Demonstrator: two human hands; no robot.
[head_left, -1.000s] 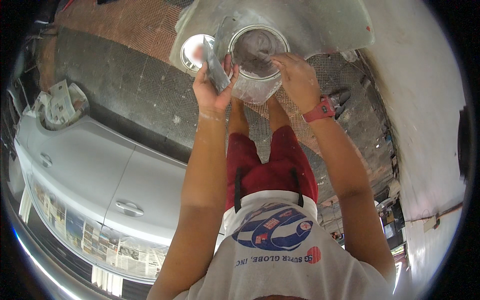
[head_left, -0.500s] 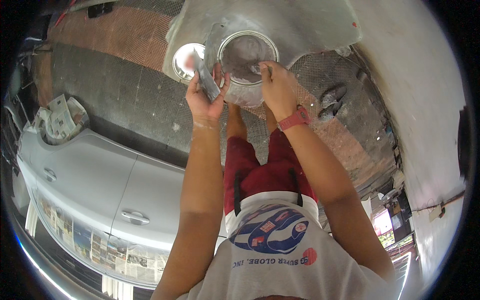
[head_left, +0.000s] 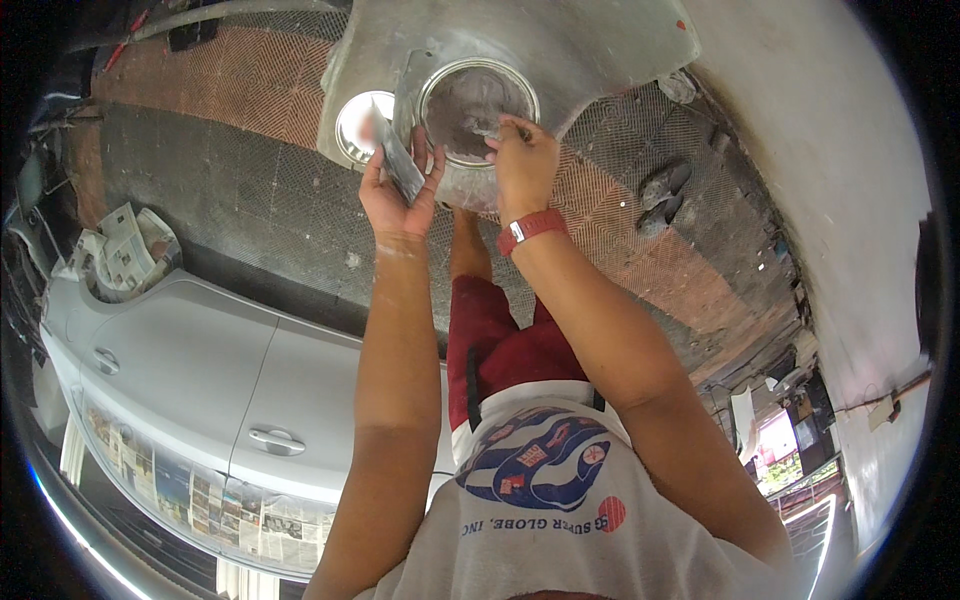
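Note:
My left hand (head_left: 400, 200) grips a flat grey metal plate (head_left: 399, 168), a spreader by its look, held tilted with the fingers around its lower part. Just right of it stands a round open can (head_left: 424, 85) of grey-brown putty (head_left: 465, 110). My right hand (head_left: 526, 165), wearing a red wristwatch, is closed over the can's right rim. It pinches a small putty-smeared tool (head_left: 482, 128) whose end rests in the putty; most of the handle is hidden by the fingers. A smaller can with a white, shiny top (head_left: 352, 125) stands left, partly behind the plate.
Both cans stand on a grey, stained panel (head_left: 600, 40) with a curved edge. A silver car (head_left: 190, 350) with newspaper masking its windows is at the left. Dark shoes (head_left: 662, 195) lie on the patterned floor (head_left: 640, 270) before a pale wall (head_left: 810, 130) at the right.
My right hand has shifted left and slightly up, turning at the wrist, with the tool moving through the putty. My left hand still holds the plate. The view has shifted slightly.

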